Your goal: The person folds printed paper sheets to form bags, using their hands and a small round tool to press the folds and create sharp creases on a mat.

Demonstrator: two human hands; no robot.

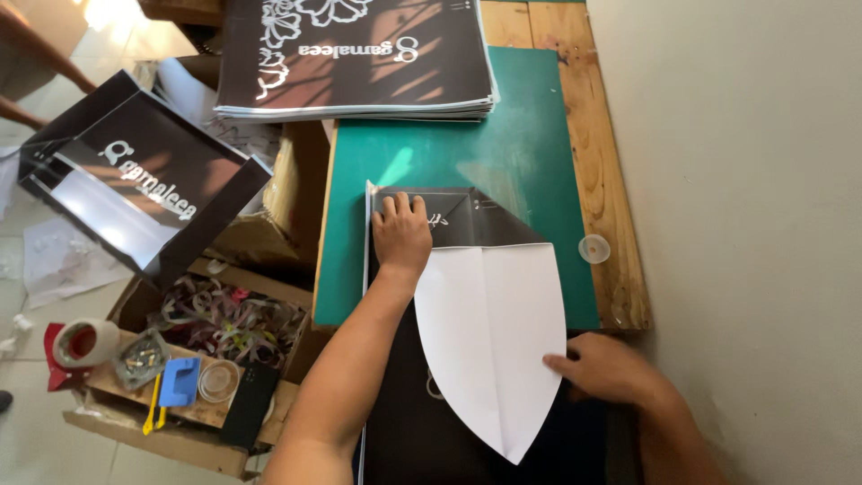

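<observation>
Hands press flat: left (401,232) on black sheet (467,220), right (606,366) on white flap (489,337).

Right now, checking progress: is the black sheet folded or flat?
Folded: the black sheet has white flaps turned inward, meeting at a centre crease.

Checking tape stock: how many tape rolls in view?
1. The tape roll sits at the left edge, on a red dispenser beside the wooden tray. Others may be hidden among the tray's clutter.
</observation>
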